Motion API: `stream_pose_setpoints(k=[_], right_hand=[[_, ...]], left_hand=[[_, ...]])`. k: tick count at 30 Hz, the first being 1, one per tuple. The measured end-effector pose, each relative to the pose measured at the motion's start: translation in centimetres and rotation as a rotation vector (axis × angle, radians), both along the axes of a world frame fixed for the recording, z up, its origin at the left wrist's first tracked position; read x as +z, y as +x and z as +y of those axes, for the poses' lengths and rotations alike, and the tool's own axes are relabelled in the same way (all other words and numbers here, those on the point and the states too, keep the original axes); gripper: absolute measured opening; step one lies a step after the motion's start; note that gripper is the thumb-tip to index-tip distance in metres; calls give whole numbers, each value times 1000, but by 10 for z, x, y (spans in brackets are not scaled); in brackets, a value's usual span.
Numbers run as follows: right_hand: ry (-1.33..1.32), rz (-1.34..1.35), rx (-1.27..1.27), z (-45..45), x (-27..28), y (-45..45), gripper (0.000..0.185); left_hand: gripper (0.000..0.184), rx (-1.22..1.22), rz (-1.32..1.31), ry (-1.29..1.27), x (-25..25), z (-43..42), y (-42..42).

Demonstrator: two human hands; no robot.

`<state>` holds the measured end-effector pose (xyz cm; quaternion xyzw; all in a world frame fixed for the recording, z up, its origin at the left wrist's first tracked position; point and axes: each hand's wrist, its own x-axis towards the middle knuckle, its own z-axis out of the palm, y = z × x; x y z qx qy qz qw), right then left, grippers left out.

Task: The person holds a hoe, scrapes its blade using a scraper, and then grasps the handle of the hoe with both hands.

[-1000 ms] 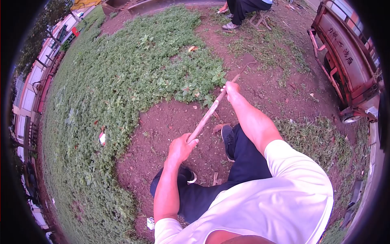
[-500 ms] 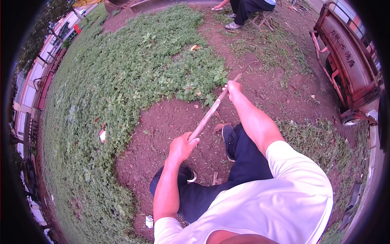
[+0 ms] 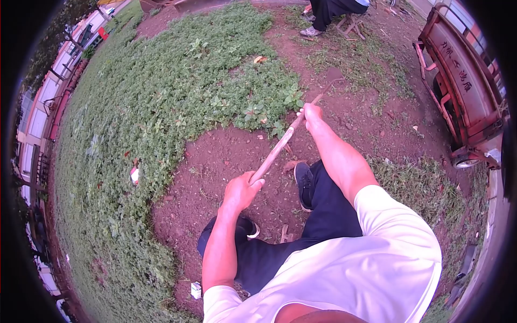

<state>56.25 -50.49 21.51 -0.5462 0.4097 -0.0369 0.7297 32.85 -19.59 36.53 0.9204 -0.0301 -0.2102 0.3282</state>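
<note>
A long wooden-handled hoe slants up and away from me across bare soil. My left hand is closed round the near end of its handle. Farther up the same handle, my right hand is wrapped round it. The hoe's head is low at the brown ground beyond my right hand; its edge blends with the soil, so contact is hard to make out. Leafy green plants grow just left of the handle's far part.
Dense green growth spreads over the left side. A rusty red cart stands at the right. Another person sits on a wooden stool at the top. A small white box lies near my left elbow, and cut weeds lie to the right.
Both hands keep their grip on the hoe. My right hand has shifted slightly up and right, and the head's dark outline looks thinner. The seated person's outstretched hand has drawn back.
</note>
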Motion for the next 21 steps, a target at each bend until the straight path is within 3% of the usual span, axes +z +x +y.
stream_pose_setpoints(k=[8,12,15,17,19,21], right_hand=[[14,-12,30,4,10,-7,27],[75,-73,-19,4,19,-5,21],[93,-82,-74,-4,17,6,17],[91,-57,-184,-10,14,10,16],[115,-83,-247,-8,28,9,17],[128,-93,-244,-8,12,-7,18]], left_hand=[[54,34,-16,-51,-6,2,-3],[50,178,-277,-173,11,1,-5],[40,265,-448,-528,75,-8,-7],[53,241,-568,-761,138,-19,-20],[80,103,-837,-712,198,-27,-37],[88,42,-1033,-811,219,-18,-44]])
